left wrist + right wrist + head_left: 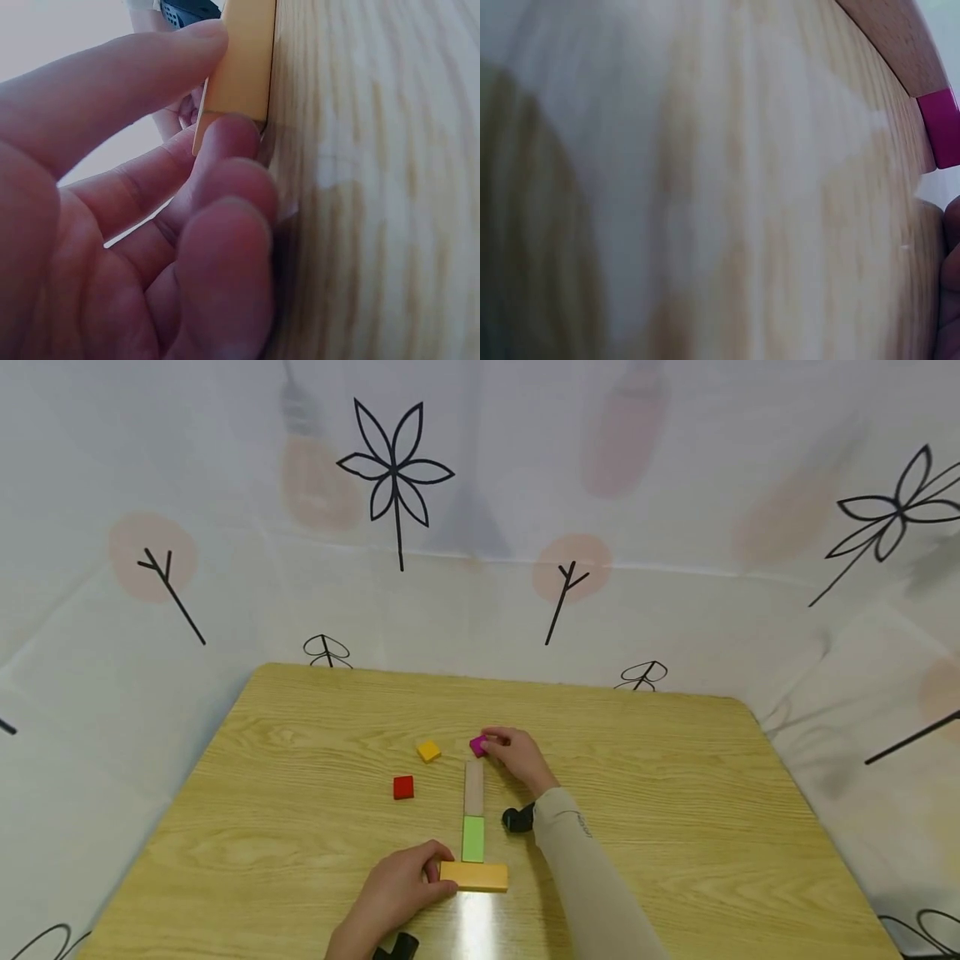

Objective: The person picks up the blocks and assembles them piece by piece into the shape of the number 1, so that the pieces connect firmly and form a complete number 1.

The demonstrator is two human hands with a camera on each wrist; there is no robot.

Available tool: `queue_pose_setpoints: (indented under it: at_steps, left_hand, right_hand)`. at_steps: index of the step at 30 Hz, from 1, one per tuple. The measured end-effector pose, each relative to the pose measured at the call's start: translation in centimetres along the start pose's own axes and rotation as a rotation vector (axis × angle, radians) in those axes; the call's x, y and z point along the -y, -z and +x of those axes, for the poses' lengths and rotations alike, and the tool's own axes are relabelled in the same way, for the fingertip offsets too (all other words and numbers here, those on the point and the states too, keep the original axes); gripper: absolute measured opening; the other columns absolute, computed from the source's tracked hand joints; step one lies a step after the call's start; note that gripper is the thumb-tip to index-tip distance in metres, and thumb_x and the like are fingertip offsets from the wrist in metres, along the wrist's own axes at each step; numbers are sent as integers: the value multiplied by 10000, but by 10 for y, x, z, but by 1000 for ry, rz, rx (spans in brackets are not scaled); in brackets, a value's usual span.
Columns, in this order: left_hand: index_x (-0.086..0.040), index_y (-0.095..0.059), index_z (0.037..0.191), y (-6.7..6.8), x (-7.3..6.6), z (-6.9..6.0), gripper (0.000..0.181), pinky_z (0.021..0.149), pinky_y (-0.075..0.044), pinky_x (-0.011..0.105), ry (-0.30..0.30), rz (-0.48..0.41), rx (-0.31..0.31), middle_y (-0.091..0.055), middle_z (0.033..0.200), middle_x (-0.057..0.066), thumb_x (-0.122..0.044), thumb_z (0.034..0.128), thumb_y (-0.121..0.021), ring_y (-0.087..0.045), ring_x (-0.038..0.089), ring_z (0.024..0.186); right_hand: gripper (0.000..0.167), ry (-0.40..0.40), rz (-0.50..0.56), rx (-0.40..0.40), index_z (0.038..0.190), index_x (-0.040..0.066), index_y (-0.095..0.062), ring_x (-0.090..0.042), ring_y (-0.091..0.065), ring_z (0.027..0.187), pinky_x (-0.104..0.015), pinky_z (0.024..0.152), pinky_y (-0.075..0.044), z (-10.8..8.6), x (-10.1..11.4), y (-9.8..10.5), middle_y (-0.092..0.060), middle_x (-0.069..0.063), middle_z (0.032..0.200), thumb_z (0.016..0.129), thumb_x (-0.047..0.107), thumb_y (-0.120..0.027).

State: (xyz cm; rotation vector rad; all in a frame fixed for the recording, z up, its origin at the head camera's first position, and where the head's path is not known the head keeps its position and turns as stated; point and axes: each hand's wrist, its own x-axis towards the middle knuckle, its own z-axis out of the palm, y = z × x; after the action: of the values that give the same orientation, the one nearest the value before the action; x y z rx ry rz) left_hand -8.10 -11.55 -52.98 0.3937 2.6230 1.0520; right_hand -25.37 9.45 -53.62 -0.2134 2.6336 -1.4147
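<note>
A yellow-orange rectangular block (480, 877) lies crosswise on the table, its left end pinched by my left hand (401, 881). In the left wrist view, thumb and fingers sit on either side of that block (244, 67). Beyond it, a light green block (473, 839) and a plain wooden block (474, 788) form a line. At the line's far end my right hand (519, 756) pinches a small magenta block (477, 745). The right wrist view shows the magenta block (940, 129) by the wooden block's end (900, 41), with fingers only partly visible.
A small yellow block (429, 751) and a red block (403, 787) lie left of the line. Black wrist devices (517, 820) are worn on both arms. The wooden table (262, 827) meets a patterned white cloth (480, 635) at the back.
</note>
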Motion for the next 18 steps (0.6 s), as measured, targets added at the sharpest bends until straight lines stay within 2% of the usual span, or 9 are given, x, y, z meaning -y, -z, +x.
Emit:
queue_pose_setpoints:
  at_steps: [8, 18]
  left_hand:
    - [-247, -597, 986, 0, -1, 1, 335, 502, -332, 224, 5, 4, -5, -487, 657, -145, -473, 746, -653, -411, 32, 526]
    - [-247, -594, 997, 0, -1, -2, 352, 509, -335, 227, 14, -7, 12, -491, 664, -145, -486, 745, -648, -415, 34, 530]
  right_hand:
    - [305, 3, 20, 26, 1140, 174, -619, -183, -519, 956, -363, 792, -409, -2, 0, 1, -571, -31, 1098, 852, 271, -609]
    - [288, -8, 16, 36, 1108, 197, -635, -176, -511, 968, -356, 800, -406, -2, -4, -1, -560, -19, 1123, 839, 296, -622]
